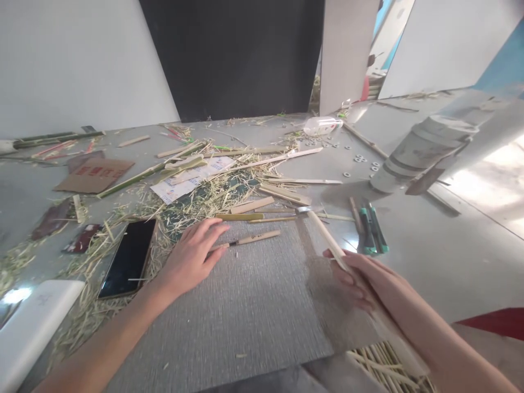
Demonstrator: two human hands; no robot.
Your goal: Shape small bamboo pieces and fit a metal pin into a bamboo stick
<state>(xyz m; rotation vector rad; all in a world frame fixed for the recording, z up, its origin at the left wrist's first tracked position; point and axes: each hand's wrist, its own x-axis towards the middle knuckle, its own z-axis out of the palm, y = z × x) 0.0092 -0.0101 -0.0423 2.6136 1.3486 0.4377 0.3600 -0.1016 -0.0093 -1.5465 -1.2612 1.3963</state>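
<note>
My left hand (192,255) lies flat on a grey woven mat (254,311), fingers stretched out toward a short bamboo stick with a dark band (251,239), fingertips touching or almost touching its near end. My right hand (364,278) is closed around a long pale bamboo strip (325,233) that points up and away toward a small metal blade (303,209). Several split bamboo pieces (282,192) lie just beyond the mat.
A black phone (129,257) lies left of my left hand among bamboo shavings. Green-handled tools (371,229), scattered washers (360,159), a plastic bottle (321,125), a tape-wrapped cylinder (421,150), cardboard (95,174) and a white case (33,322) surround the mat.
</note>
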